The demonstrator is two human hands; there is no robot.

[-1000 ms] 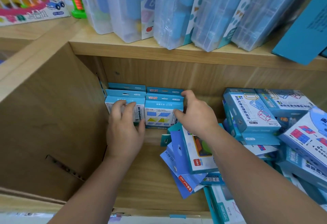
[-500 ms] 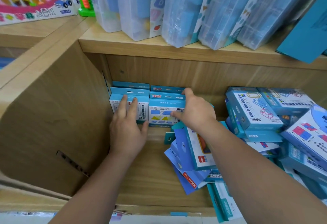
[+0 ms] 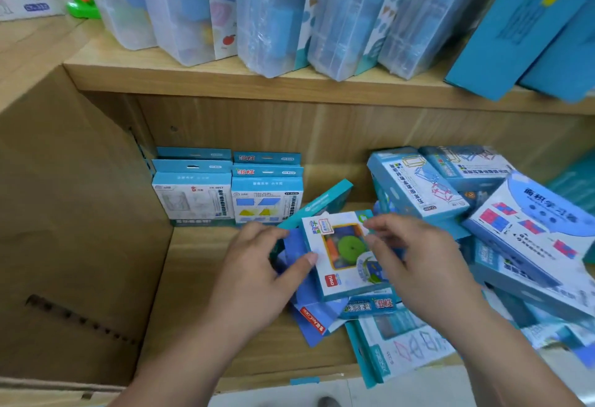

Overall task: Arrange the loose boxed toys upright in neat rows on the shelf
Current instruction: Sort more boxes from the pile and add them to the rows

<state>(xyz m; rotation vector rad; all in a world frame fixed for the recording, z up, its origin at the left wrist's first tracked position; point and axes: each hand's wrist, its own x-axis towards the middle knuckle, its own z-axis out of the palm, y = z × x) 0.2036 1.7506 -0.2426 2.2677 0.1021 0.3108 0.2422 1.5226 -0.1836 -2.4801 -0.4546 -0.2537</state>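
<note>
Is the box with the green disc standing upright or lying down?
Lying down. The green-disc box rests face up on the loose pile, left hand and right hand at its edges.

Light: bright, even and diffuse from above, with 1 soft shadow band under the upper shelf board and pale glare streaks on the clear plastic cases. Focus: the boxed toy at your left hand reads fairly sharp, while your right hand smears at the fingertips and the loose boxes blur toward the right edge. Distortion: wide-angle bowing bends the shelf lines near the corners.
</note>
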